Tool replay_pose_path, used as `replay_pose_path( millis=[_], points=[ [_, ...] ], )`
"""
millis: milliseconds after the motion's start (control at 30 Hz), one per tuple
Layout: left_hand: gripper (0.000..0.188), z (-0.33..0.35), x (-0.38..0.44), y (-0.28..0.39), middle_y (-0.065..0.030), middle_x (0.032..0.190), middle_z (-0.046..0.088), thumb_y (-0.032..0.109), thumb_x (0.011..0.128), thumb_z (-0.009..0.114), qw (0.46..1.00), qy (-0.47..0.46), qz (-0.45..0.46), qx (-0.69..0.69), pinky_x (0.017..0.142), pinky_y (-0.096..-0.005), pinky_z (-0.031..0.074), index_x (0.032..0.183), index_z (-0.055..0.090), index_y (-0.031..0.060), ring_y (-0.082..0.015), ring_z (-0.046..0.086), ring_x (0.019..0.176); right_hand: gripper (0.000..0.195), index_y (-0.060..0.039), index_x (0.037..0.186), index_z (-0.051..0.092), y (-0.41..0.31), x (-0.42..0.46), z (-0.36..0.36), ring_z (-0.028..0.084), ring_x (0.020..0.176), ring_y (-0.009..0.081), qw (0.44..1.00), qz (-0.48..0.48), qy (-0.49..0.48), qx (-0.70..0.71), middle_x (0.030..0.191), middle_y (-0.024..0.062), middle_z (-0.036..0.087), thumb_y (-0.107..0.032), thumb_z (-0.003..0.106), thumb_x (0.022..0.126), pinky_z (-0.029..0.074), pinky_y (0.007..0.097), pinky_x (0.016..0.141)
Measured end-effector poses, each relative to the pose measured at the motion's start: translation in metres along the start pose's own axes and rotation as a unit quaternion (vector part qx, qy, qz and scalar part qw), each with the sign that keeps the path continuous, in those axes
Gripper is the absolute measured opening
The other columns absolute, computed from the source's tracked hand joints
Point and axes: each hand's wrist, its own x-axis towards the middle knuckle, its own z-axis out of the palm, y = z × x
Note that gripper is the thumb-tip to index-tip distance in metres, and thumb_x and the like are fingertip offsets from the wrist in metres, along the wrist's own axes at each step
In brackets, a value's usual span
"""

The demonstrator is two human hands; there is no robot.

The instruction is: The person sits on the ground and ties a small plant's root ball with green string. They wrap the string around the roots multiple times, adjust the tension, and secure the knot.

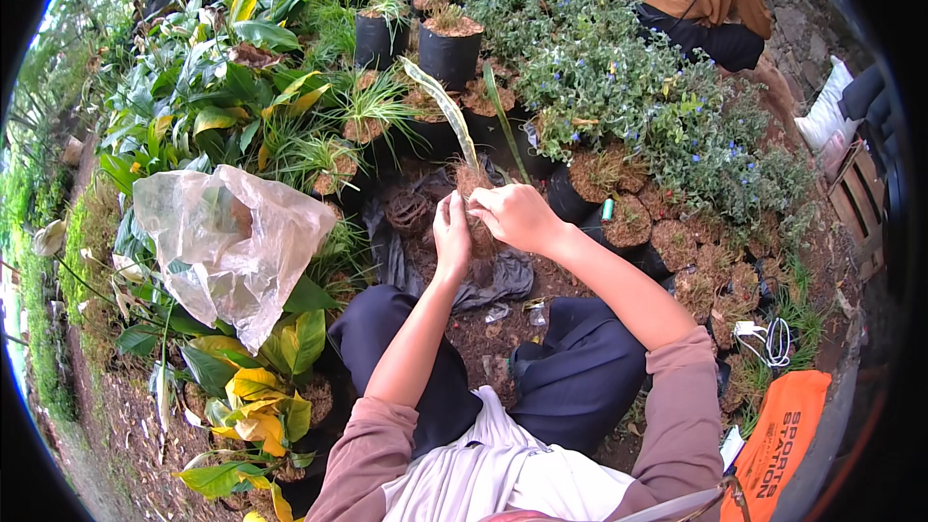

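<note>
Both hands meet in front of me around a brown fibrous root ball (473, 177), from which a long variegated snake plant leaf (451, 112) rises. My left hand (452, 232) is upright against the left side of the fibre, its fingers together. My right hand (516, 216) pinches at the fibre from the right with thumb and bent fingers. A narrow dark green leaf (502, 116) stands just behind and to the right. Below the hands, dark crumpled plastic (507, 279) lies on the soil, with a coil of brown fibre (408, 210) to the left.
Black potted plants (449, 54) stand beyond the hands. A clear plastic bag (232, 250) rests on leafy plants at left. At right are soil-filled pots (627, 221), a small green cylinder (607, 209), a white cable (772, 344) and an orange bag (779, 442). Another person (703, 0) crouches at upper right.
</note>
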Motion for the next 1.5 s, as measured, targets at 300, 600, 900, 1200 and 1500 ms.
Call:
replay_pose_path(
  millis=[300, 600, 900, 1200, 1500],
  points=[
    [0.047, -0.005, 0.005, 0.002, -0.0101, 0.106, 0.055, 0.036, 0.088, 0.053, 0.993, -0.019, -0.095, -0.065, 0.086, -0.028, 0.04, 0.113, 0.049, -0.0033, -0.0147, 0.051, 0.098, 0.012, 0.0009, 0.081, 0.059, -0.004, 0.0, -0.021, 0.045, 0.048, 0.0136, 0.984, 0.07, 0.004, 0.165, 0.054, 0.0068, 0.051, -0.01, 0.062, 0.078, 0.037, 0.0289, 0.049],
    [0.056, 0.001, -0.006, 0.012, -0.0112, 0.11, 0.053, 0.032, 0.083, 0.061, 0.989, -0.059, -0.112, -0.079, 0.084, -0.0288, 0.044, 0.123, 0.039, -0.0003, -0.0158, 0.053, 0.098, 0.011, 0.0027, 0.082, 0.059, -0.002, -0.003, -0.026, 0.04, 0.051, 0.0074, 0.973, 0.087, 0.015, 0.213, 0.054, 0.0054, 0.05, -0.008, 0.061, 0.079, 0.036, 0.026, 0.048],
    [0.06, 0.001, -0.01, 0.013, -0.0115, 0.118, 0.047, 0.022, 0.081, 0.062, 0.97, -0.172, -0.099, -0.142, 0.091, -0.0305, 0.04, 0.129, 0.033, 0.0025, -0.0175, 0.049, 0.105, 0.014, 0.002, 0.084, 0.06, 0.014, -0.008, -0.019, 0.046, 0.048, 0.0177, 0.987, 0.056, 0.043, 0.145, 0.057, 0.0123, 0.054, -0.01, 0.061, 0.076, 0.04, 0.0293, 0.051],
    [0.062, 0.002, -0.01, 0.005, -0.0099, 0.115, 0.05, 0.015, 0.077, 0.066, 0.981, -0.181, -0.056, -0.043, 0.089, -0.0285, 0.042, 0.128, 0.034, 0.0013, -0.0152, 0.051, 0.103, 0.012, 0.0022, 0.084, 0.06, 0.014, -0.008, -0.027, 0.043, 0.049, 0.0115, 0.984, 0.084, 0.007, 0.157, 0.055, 0.0078, 0.051, -0.008, 0.06, 0.077, 0.038, 0.0277, 0.049],
    [0.064, 0.001, -0.008, 0.008, -0.0115, 0.116, 0.051, 0.012, 0.072, 0.069, 0.984, -0.172, -0.043, -0.02, 0.091, -0.0313, 0.041, 0.126, 0.037, 0.0006, -0.0184, 0.051, 0.105, 0.006, 0.0, 0.082, 0.057, 0.016, -0.004, -0.047, 0.037, 0.05, 0.003, 0.94, 0.164, 0.19, 0.231, 0.053, -0.0019, 0.042, -0.006, 0.06, 0.081, 0.033, 0.0221, 0.046]
  ],
)
